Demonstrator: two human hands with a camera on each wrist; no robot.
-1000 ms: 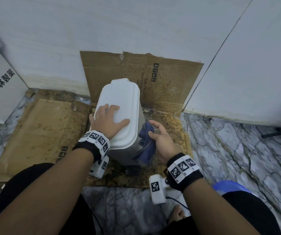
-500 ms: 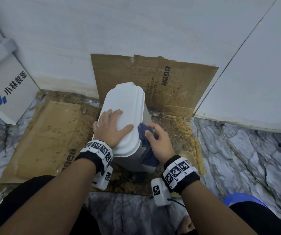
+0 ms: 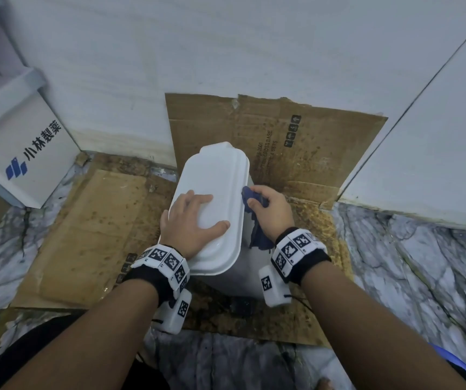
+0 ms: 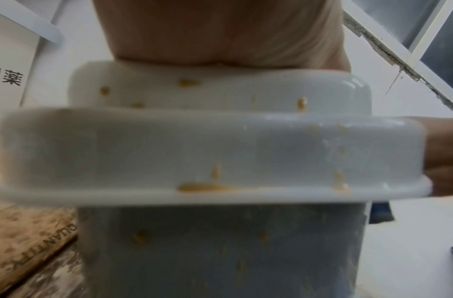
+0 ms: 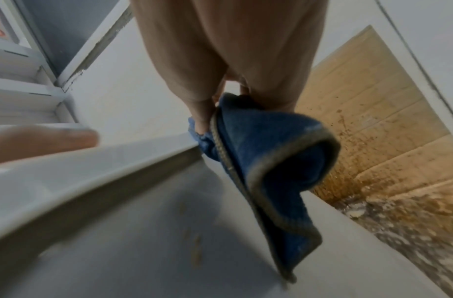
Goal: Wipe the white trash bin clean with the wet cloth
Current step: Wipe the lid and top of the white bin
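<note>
White trash bin: stands upright on stained cardboard laid over a marbled floor, close to a white wall. A second cardboard sheet leans against the wall right behind it. Lid is closed.

Left hand: palm flat on the near half of the lid, fingers straight and spread, thumb reaching toward the lid's right side. Grip is not curled round anything; it presses down on top. In the left wrist view the heel of the hand sits on the lid's raised centre.

Right hand: at the bin's right side, just under the lid's edge. Grip is closed on the blue cloth, fingers and thumb pinching a bunched part against the lid's rim. The rest of the cloth hangs down along the bin's right wall. In the right wrist view the cloth shows a grey-edged fold drooping below the fingers, touching the rim at its upper end.

Soiling: yellow-brown spots and one longer smear on the lid's front face and lip, more specks on the body below. Faint streaks on the right wall; blurred, extent unclear.

Surroundings: white box with blue logo and printed characters at left, on the floor by the wall. Both wrists carry marker-patterned bands.
</note>
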